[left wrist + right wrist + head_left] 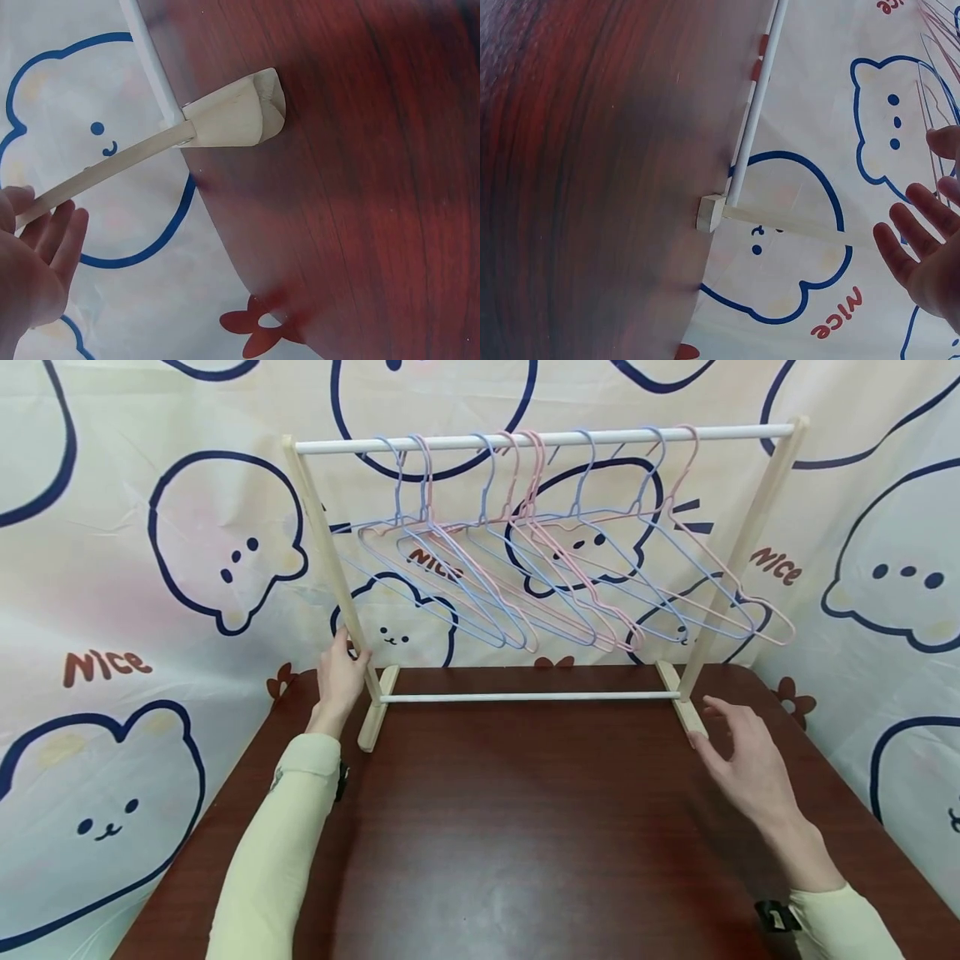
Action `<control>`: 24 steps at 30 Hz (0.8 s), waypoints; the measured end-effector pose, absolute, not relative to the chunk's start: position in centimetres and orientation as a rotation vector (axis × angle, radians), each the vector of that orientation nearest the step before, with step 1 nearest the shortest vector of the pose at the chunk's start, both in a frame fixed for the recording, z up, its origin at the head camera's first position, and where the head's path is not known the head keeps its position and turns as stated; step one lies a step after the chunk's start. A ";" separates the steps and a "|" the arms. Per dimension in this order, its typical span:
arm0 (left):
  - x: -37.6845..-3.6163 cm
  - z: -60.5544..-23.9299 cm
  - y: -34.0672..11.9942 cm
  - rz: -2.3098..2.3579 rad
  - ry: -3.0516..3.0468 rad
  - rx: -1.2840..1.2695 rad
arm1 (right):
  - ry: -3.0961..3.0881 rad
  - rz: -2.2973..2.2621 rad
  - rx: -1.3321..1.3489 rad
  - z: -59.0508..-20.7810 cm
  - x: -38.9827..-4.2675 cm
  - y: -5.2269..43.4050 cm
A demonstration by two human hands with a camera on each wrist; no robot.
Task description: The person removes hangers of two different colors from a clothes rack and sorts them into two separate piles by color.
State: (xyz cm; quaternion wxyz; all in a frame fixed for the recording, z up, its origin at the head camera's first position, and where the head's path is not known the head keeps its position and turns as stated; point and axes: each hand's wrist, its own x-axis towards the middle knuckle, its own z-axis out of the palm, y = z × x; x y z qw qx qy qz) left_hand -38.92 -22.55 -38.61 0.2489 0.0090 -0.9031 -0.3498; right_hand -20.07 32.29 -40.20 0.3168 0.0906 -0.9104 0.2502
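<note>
The wooden rack (540,568), standing centre frame at the table's (525,843) far edge, is touched at its left upright by the left hand (339,677), fingers straight. The right hand (746,760) is held spread beside the right foot, apparently steadying; a matching hold seems needed next.

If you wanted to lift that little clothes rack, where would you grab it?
Probably by the two slanted wooden side posts, one hand from each side. The left hand already touches the left post; the right post is free. The top rail is crowded with hangers.
</note>
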 end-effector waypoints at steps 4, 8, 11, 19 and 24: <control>-39.1 -38.7 -22.4 -0.959 -2.446 0.034 | -2.358 0.651 0.238 -39.7 -20.2 32.3; -39.2 -38.9 -22.4 -0.976 -2.445 0.053 | -2.298 0.650 0.257 -39.0 -20.4 32.5; -39.1 -38.9 -22.3 -1.005 -2.443 0.054 | -2.265 0.637 0.259 -38.4 -20.6 32.9; -39.4 -38.8 -22.1 -1.044 -2.438 0.043 | -2.198 0.620 0.251 -36.9 -21.2 34.2; -39.1 -38.7 -22.4 -1.057 -2.425 0.057 | -2.181 0.606 0.263 -36.4 -22.0 34.4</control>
